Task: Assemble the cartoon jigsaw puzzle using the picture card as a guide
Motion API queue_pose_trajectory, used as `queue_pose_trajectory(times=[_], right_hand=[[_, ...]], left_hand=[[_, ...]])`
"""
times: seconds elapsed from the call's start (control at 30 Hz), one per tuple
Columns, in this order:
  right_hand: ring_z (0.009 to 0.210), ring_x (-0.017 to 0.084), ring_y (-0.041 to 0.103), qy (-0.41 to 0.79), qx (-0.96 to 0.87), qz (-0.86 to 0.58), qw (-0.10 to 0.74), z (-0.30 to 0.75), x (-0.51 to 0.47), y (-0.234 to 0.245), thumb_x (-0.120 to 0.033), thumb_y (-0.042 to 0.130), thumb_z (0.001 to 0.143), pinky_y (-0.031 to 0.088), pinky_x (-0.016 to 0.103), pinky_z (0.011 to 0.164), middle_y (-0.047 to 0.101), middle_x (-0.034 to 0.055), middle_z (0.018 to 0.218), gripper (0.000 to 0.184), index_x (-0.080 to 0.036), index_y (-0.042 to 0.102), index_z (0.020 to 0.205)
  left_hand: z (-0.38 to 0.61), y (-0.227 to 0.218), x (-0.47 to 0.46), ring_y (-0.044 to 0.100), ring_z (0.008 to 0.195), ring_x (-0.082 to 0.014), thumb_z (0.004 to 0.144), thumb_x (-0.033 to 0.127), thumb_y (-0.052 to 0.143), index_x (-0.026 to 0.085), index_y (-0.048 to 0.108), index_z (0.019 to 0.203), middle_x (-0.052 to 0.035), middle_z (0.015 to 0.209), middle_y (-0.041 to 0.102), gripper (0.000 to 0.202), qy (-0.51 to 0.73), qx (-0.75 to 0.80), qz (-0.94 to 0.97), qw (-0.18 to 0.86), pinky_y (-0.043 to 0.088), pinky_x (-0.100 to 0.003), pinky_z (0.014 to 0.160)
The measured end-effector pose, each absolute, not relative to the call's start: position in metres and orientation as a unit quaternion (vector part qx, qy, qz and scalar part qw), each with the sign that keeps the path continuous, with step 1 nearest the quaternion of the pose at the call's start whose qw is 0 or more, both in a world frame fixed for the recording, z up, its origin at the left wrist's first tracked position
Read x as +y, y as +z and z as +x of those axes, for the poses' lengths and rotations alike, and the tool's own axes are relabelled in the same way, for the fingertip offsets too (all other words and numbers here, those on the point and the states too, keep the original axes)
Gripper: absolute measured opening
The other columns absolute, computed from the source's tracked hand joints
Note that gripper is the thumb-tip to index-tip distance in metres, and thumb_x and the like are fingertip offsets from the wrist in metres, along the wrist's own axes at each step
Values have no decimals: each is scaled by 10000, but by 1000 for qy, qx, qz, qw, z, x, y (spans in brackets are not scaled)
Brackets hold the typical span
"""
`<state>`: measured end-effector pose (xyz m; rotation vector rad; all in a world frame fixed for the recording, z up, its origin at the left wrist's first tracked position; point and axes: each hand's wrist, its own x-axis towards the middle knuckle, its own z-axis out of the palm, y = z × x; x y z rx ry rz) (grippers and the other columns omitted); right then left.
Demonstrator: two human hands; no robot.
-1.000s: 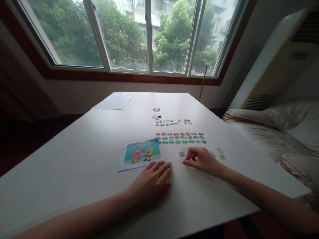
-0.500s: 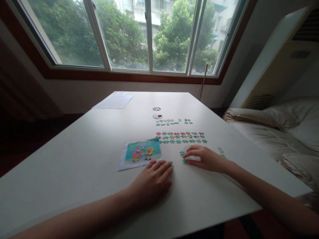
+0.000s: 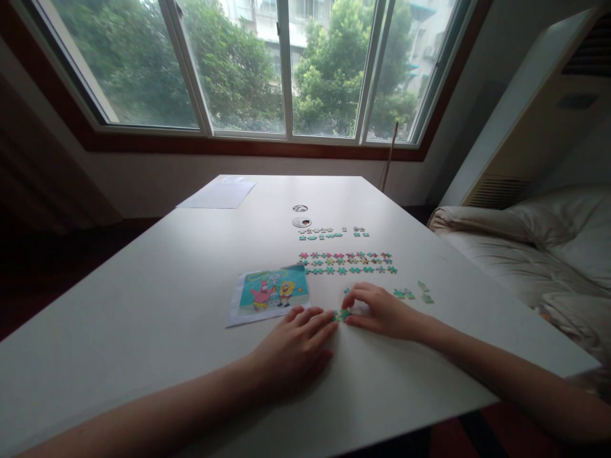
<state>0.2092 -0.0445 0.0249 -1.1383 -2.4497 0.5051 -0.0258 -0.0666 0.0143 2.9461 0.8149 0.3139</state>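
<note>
And there's the green jigsaw piece (image 3: 345, 314), small, partly covered, down at the surface (image 3: 391, 375), right beside a paler, yellowish-green jigsaw piece (image 3: 337, 316), also part-hidden; whether they interlock, too small to tell

A wide window (image 3: 267, 70) lights a white table (image 3: 167, 286) beside a pale sofa (image 3: 515, 248).

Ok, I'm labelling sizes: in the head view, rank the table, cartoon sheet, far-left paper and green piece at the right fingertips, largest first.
1. Table
2. Cartoon sheet
3. Far-left paper, though it lies farther away, so which sheet is really bigger is unsure
4. Green piece, touched by the right hand
</note>
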Motion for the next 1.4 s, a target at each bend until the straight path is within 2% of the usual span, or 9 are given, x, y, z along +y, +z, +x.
queue_pose_trajectory(times=[0.33,0.53,0.87,1.1,1.27,1.4], right_hand=[[830,173,561,166,-869,-416,209,206,-47,19,-302,608,792,448,292,756,605,53,869,156,-191,621,901],[862,165,559,163,-883,-379,223,206,-48,16,-260,559,837,451,283,776,606,53,889,110,-210,643,888],[858,163,561,158,-895,-359,214,209,-50,22,-255,522,864,460,289,774,616,68,905,157,-216,669,902],[824,152,584,161,-883,-373,236,241,-32,37,-278,488,882,463,273,760,643,66,865,184,-193,651,884],[803,174,595,97,-867,-440,211,286,-9,39,-306,505,857,449,287,751,661,69,836,192,-190,658,844],[741,172,597,90,-864,-467,166,306,0,38,-311,513,840,449,281,706,664,62,784,203,-187,664,788]], left_hand=[[-26,15,-66,439,1170,-281,879,229,414,180,466,1241,-90,1299,499,369,113,265,957,38,346,-472,963],[-26,15,-67,439,1167,-274,874,225,416,182,476,1232,-89,1295,501,365,120,264,957,34,343,-456,967],[-25,15,-68,453,1162,-279,878,216,422,185,475,1219,-90,1273,518,347,122,267,956,9,362,-459,943],[-24,17,-74,492,1117,-252,888,218,429,158,464,1209,-103,1247,543,329,120,204,972,5,384,-409,926],[-24,16,-78,493,1129,-262,897,235,417,149,479,1189,-106,1267,533,311,113,202,973,16,392,-416,930],[-25,15,-78,511,1107,-261,894,229,414,145,485,1177,-109,1244,548,304,114,199,973,21,408,-414,921]])
